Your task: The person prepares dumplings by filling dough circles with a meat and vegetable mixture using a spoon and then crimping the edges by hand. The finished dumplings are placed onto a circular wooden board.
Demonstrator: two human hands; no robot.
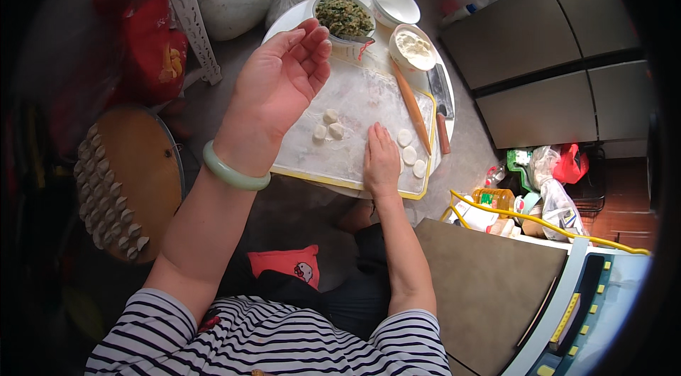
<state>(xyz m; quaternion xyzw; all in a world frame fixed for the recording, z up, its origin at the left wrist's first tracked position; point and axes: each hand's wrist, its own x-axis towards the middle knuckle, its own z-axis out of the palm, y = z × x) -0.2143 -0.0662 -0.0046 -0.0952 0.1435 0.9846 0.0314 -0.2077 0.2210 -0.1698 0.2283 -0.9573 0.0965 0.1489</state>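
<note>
My left hand (pixel 290 65), a pale green bangle on its wrist, is raised above the table with palm up and fingers loosely curled; no object shows in it. My right hand (pixel 382 160) lies palm down on a floured board (pixel 351 96) with a yellow rim. Whatever is under that palm is hidden. Just right of it are several flattened dough rounds (pixel 409 155), one partly covered by the hand. A cluster of small dough pieces (pixel 333 116) sits left of it on the board. A tapered wooden rolling pin (pixel 412 107) lies along the board's right side.
Behind the board stand a bowl of chopped green filling (pixel 345 17), a white bowl (pixel 396 5) and a flour bowl (pixel 414 49). A cleaver (pixel 440 91) lies at the table's right edge. Lower left, a round wooden board (pixel 141 163) carries rows of dumplings (pixel 104 195).
</note>
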